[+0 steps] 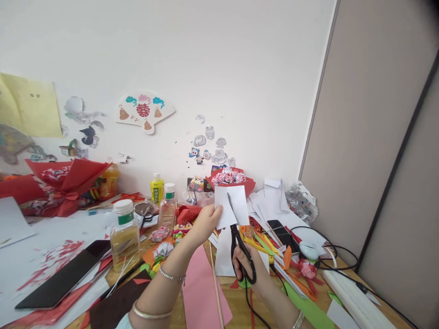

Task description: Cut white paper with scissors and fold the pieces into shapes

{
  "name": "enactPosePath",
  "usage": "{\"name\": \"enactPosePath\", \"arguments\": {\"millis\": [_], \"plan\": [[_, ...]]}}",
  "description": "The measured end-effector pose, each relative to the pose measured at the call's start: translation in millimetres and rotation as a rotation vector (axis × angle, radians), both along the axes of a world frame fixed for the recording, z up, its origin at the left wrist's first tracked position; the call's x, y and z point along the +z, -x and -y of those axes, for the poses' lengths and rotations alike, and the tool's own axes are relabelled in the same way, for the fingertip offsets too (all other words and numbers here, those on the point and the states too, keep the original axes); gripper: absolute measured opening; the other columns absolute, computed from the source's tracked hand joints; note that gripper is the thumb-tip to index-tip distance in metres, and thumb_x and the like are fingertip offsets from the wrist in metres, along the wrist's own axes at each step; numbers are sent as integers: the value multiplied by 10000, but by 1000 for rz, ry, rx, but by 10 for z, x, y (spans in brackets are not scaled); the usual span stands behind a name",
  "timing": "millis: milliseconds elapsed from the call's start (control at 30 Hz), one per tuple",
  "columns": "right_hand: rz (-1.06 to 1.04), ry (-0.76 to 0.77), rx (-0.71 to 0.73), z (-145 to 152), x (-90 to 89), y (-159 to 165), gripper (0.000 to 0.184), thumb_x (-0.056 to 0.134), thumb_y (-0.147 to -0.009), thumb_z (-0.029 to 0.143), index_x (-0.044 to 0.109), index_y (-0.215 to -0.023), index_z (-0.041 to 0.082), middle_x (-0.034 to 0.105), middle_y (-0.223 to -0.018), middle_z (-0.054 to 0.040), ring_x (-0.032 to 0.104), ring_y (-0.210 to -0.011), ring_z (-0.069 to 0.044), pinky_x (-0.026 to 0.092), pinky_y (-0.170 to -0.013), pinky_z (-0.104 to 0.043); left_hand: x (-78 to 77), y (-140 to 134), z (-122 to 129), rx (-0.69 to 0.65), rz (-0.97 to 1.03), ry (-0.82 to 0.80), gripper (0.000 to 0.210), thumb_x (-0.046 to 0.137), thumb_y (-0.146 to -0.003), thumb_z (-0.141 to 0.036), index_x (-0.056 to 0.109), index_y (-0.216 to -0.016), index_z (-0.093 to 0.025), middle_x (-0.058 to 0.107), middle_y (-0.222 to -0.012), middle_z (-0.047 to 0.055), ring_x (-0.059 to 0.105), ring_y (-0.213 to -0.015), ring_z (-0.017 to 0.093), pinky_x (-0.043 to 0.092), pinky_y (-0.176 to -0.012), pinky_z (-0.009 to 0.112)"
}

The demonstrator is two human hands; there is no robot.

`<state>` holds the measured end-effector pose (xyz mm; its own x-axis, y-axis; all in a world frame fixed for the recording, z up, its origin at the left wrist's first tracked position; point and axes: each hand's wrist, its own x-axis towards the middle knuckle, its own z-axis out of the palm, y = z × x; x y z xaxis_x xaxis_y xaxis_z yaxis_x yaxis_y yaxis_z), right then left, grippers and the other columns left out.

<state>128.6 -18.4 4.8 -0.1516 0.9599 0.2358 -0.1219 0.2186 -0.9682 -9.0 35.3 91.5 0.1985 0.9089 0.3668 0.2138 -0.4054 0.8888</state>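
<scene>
My left hand [210, 218] pinches the left edge of a small sheet of white paper [224, 212], held up above the table. In my right hand [246, 261] is a pair of scissors [236, 235] with black handles, fingers through the loops. The blades point upward and lie in a cut that runs from the sheet's lower edge to its upper middle. Below the hands lie another white sheet [224, 256], a pink paper strip [202, 288] and a thin wooden stick [215, 288].
A clear bottle [125, 237] and a black tablet-like slab [65, 274] are at the left. Red-wrapped paper flowers [229, 177] stand against the wall. A phone [279, 232], white mouse [308, 250], cables and a white power strip [356, 299] occupy the right, among coloured paper scraps.
</scene>
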Motion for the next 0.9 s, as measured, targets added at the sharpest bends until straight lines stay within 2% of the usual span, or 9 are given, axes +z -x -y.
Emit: {"name": "enactPosePath", "arguments": {"millis": [400,633,767,900], "plan": [[11,-25,-21,-51,-28,-13,410,507,-756,601,440,-610,224,427,-481,34,380,-368,-101,234,-367,-262,-74,-67,-39,-16,-53,1,293,348,-780,-380,442,-589,-179,495,-440,-30,481,-396,122,357,-393,214],[114,-51,-69,-49,-34,-13,434,506,-750,617,433,-591,220,395,-418,59,338,-348,-82,218,-367,-244,-100,-56,-72,-22,-55,5,304,350,-787,-366,454,-575,-175,506,-425,-25,494,-393,125,362,-398,213],[67,-16,-37,-78,-43,-30,471,486,-751,634,434,-575,200,409,-421,63,353,-355,-68,243,-366,-215,-127,-52,-93,-38,-43,37,320,352,-787,-356,470,-557,-167,512,-415,-21,490,-379,119,361,-392,208],[-15,39,-20,-95,-42,-29,485,476,-751,642,436,-586,188,425,-449,63,364,-343,-55,247,-351,-197,-233,-67,-151,-93,-13,100,340,366,-784,-339,482,-519,-162,516,-395,-17,473,-349,109,352,-382,205]]}}
